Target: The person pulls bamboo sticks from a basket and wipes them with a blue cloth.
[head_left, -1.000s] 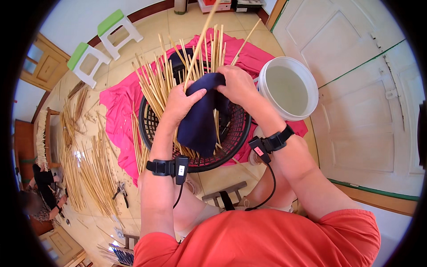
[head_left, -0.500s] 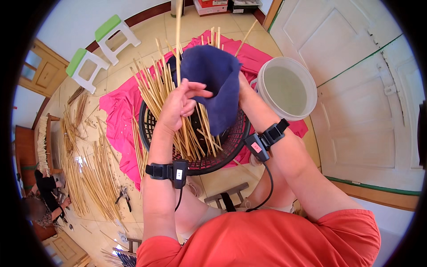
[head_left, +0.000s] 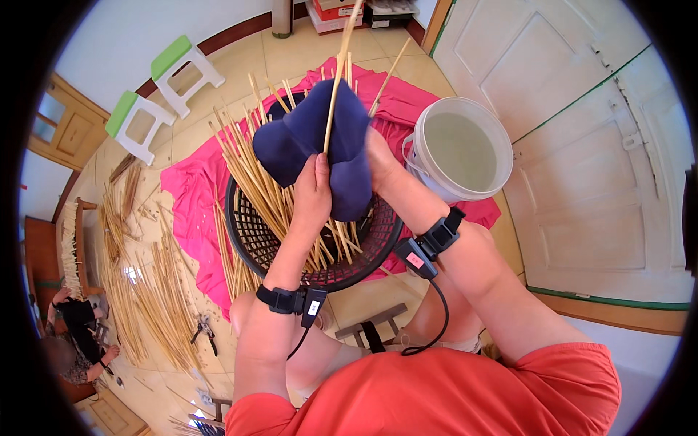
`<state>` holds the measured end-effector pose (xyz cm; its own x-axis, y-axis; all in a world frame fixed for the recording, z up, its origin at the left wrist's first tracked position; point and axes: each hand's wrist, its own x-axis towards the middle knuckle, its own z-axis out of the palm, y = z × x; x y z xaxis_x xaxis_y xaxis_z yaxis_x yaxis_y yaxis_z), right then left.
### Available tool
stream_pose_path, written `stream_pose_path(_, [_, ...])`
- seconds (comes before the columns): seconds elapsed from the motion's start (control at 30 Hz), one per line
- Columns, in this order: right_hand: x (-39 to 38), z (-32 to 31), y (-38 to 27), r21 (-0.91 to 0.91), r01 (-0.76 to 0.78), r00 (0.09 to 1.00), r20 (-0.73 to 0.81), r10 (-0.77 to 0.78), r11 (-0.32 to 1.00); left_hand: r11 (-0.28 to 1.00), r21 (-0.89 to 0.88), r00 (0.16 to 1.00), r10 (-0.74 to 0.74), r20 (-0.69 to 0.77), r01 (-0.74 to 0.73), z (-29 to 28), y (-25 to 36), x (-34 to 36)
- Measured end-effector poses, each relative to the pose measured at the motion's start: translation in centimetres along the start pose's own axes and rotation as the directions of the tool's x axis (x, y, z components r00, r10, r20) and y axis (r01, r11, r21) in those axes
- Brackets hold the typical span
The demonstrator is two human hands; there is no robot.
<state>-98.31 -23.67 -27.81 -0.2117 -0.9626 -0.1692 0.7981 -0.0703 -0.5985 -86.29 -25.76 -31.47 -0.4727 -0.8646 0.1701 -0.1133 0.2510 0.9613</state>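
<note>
My left hand [head_left: 313, 192] is closed round the lower part of a long pale stick [head_left: 339, 83], its thumb pressed up against it. The stick lies over a dark blue cloth [head_left: 351, 185]. At the cloth's right side is my right hand [head_left: 379, 156], gripping it; most of its fingers are hidden behind the fabric. Below both hands stands a black plastic basket [head_left: 384, 247] with many similar sticks [head_left: 251, 167] leaning in it. Part of the sticks and of the basket is covered by the cloth.
Pink fabric [head_left: 187, 196] lies under the basket. A white bucket of water [head_left: 465, 145] stands to the right, near a white door [head_left: 589, 240]. More sticks [head_left: 156, 298] and pliers [head_left: 205, 334] lie on the floor at left. Two green-topped stools [head_left: 127, 116] stand far left; another person [head_left: 80, 349] sits lower left.
My left hand has moved right and down with the stick, from open-fingered beside the cloth to closed against it. The stick has swung right, over the cloth, which has spread leftward.
</note>
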Motion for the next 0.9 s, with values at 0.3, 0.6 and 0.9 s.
stream_pose_path(0.3, [-0.2, 0.6, -0.1, -0.344, 0.270, 0.961, 0.047, -0.271, 0.899, 0.996, 0.081, 0.994, 0.019, 0.103, -0.028, -0.2, -0.3, 0.0])
stream_pose_path(0.6, [1.0, -0.5, -5.2, -0.206, 0.415, 0.900, -0.054, -0.433, 0.886, 0.760, -0.258, 0.719, -0.365, 0.591, 0.597, -2.0, 1.7, -1.1])
stream_pose_path(0.9, [0.2, -0.5, -7.1, -0.131, 0.429, 0.894, -0.084, -0.441, 0.894, 0.715, -0.304, 0.672, -0.306, 0.674, 0.630, -2.3, 2.2, -1.5])
